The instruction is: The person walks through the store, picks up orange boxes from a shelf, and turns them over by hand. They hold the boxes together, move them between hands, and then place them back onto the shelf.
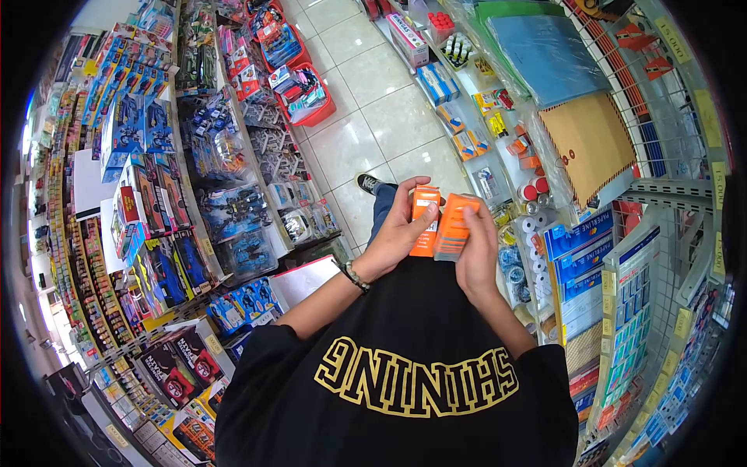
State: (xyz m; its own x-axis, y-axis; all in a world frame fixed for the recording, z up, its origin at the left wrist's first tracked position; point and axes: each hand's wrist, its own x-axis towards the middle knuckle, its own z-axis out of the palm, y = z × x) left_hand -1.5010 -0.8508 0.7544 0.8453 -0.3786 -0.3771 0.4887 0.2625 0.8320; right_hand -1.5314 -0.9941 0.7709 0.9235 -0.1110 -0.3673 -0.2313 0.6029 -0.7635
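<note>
In front of my chest, my left hand point(401, 233) is closed round a small orange-and-white box point(422, 244), its thumb lying across the front. My right hand point(477, 253) grips an orange packet with a clear, layered-looking lower edge point(453, 226), fingers on its face and side. The two items are side by side, nearly touching. What is inside them I cannot make out. A beaded bracelet is on my left wrist.
Toy packages point(159, 257) fill the shelves on the left. Red baskets point(315, 117) of goods stand along the tiled aisle point(366, 101). On the right shelf are small orange boxes point(471, 144), white rolls point(535, 241), brown envelopes point(591, 144) and Paperline packs point(580, 257).
</note>
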